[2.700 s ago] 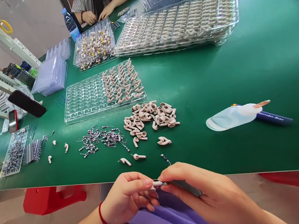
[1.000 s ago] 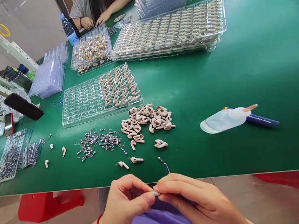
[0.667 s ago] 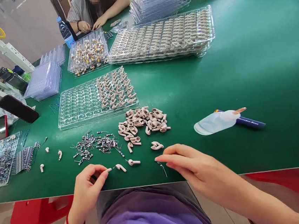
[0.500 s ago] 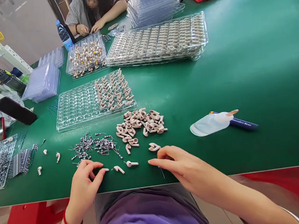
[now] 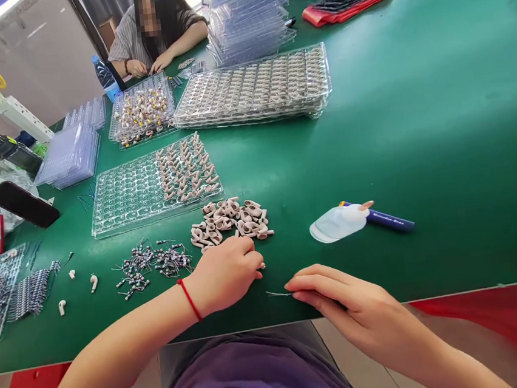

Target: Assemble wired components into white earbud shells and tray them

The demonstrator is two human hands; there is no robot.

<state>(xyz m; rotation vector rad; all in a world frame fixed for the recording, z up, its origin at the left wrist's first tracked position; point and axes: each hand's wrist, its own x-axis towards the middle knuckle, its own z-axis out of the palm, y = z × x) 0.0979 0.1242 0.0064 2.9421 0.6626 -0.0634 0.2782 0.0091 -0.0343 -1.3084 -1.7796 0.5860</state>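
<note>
My left hand reaches across to the right, its fingers pinched. A small pale piece, which looks like part of an earphone shell, shows at its fingertips; the rest is hidden. Facing it, my right hand pinches a thin silvery wire between thumb and fingers, the wire pointing left. Behind my left hand lies a pile of beige earphone shells. Left of them is a heap of small components with wire leads. A few loose white earphone pieces lie farther left.
A clear tray, partly filled with shells, stands behind the pile. Filled trays are stacked farther back. To the right lie a squeeze bottle and a blue tool. A person works at the far side.
My left hand has left the small white piece at front left and moved right, now near the shells. My right hand now shows a wire at its fingertips. The view has shifted slightly.
</note>
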